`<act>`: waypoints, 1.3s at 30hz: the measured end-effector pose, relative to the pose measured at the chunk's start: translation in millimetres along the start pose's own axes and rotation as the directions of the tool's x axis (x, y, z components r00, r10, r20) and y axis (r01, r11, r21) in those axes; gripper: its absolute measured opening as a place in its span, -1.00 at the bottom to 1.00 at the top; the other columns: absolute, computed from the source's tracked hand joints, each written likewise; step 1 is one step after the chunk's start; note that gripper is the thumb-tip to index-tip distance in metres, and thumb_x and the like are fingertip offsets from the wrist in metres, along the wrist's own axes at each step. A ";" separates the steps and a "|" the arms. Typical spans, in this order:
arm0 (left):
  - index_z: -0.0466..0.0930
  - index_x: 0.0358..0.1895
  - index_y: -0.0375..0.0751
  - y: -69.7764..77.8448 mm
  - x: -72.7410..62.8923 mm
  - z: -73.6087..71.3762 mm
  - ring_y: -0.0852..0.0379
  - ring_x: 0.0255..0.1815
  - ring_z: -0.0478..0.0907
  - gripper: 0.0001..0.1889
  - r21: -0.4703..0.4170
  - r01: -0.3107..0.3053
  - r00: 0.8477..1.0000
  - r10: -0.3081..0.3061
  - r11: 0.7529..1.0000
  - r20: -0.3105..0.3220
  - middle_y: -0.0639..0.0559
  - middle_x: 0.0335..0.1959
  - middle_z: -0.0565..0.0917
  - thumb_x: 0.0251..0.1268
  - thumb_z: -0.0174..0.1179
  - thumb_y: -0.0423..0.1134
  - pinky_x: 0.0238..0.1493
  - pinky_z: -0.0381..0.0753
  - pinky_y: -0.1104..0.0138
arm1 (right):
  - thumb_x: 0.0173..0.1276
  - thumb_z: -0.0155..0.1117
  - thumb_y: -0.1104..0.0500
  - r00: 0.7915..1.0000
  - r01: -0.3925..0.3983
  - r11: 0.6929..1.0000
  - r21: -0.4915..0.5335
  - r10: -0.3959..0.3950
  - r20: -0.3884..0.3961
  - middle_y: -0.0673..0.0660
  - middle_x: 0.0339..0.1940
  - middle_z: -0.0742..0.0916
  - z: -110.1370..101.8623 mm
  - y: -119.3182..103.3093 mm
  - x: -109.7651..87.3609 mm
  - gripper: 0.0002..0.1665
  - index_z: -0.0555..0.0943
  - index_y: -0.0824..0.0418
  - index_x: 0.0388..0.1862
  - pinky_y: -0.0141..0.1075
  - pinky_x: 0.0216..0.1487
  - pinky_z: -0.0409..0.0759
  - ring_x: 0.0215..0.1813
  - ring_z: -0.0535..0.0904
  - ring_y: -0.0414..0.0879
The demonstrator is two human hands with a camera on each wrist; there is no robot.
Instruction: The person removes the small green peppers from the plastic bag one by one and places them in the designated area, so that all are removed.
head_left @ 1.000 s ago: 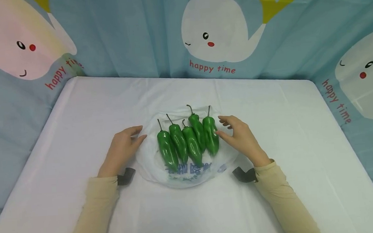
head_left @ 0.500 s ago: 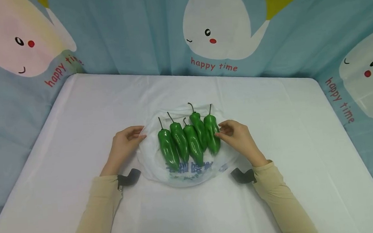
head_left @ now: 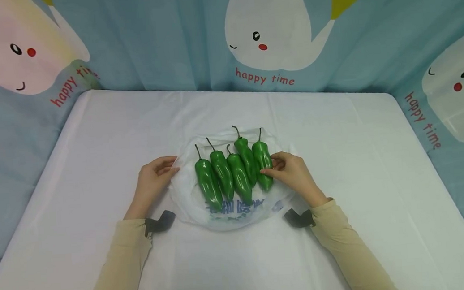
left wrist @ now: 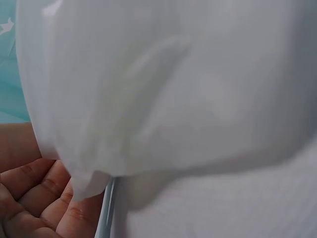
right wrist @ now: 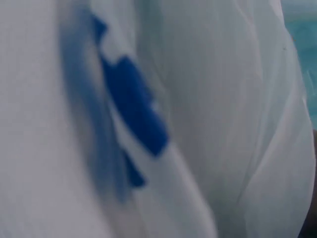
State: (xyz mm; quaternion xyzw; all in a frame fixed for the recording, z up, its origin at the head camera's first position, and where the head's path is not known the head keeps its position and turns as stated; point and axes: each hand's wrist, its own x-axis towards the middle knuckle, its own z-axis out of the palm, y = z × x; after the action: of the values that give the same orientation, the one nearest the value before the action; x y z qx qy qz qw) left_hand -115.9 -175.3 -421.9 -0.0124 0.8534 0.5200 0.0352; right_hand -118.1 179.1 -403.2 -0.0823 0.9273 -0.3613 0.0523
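Nearest the tabletop's (head_left: pixel 77 187) left edge: left hand (head_left: pixel 154 182), fingers curled with almost no gap to the thumb, pinching the bag's (head_left: pixel 185 197) left rim. Next, bag spread about midway between left and right edges, well in from the far edge; blue print on the near side. Over it, five green peppers (head_left: pixel 240 178) side by side, stems toward the far edge; in or on the bag, cannot tell. Last, right hand (head_left: pixel 292 172): fingers bent, thumb over the rightmost pepper; cannot tell whether gripping pepper or bag.
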 end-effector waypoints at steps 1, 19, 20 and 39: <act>0.53 0.11 -0.39 -0.1 0.1 0.0 -0.14 0.00 0.57 -0.64 -0.002 0.000 1.000 0.000 1.000 0.000 -0.30 0.02 0.60 0.26 0.21 -0.36 -0.15 0.48 0.66 | 0.10 0.47 0.04 1.000 0.002 1.000 -0.005 -0.002 0.000 0.19 -0.29 0.69 0.5 -0.1 -0.1 -0.35 0.54 0.44 0.04 -0.15 -0.18 0.62 -0.25 0.62 0.02; 0.52 0.11 -0.41 -2.4 1.4 1.3 -0.13 0.04 0.56 -0.65 -0.012 0.018 1.000 -0.018 1.000 0.005 -0.32 0.01 0.60 0.28 0.20 -0.35 -0.09 0.50 0.62 | 0.11 0.45 0.18 0.991 -0.095 0.982 0.166 0.077 0.108 0.24 -0.22 0.71 -15.1 2.2 -1.0 -0.37 0.51 0.42 0.13 -0.13 -0.10 0.61 -0.18 0.63 0.05; 0.52 0.11 -0.41 -2.4 1.4 1.2 -0.13 0.04 0.56 -0.65 -0.010 0.021 1.000 -0.021 1.000 0.004 -0.32 0.01 0.60 0.28 0.20 -0.35 -0.09 0.50 0.61 | 0.11 0.44 0.18 0.989 -0.099 0.981 0.168 0.078 0.126 0.23 -0.23 0.71 -16.7 2.6 -0.8 -0.38 0.51 0.42 0.13 -0.14 -0.09 0.60 -0.18 0.63 0.04; 0.51 0.13 -0.38 -1.6 0.8 -0.2 -0.12 0.06 0.55 -0.64 -0.020 0.054 0.998 -0.053 0.998 0.020 -0.31 0.03 0.59 0.30 0.19 -0.32 -0.07 0.50 0.59 | 0.12 0.42 0.26 0.975 -0.181 0.907 0.380 0.113 0.193 0.22 -0.22 0.68 -29.3 9.6 0.3 -0.45 0.52 0.45 0.08 -0.39 -0.16 0.59 -0.19 0.60 -0.10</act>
State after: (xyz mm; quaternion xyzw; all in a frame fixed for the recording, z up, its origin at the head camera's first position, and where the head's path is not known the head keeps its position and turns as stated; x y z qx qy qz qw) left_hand -116.6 -176.2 -423.2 -0.0304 0.8470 0.5277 0.0573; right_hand -124.2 205.4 -388.3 -0.0296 0.8312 -0.5279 0.1722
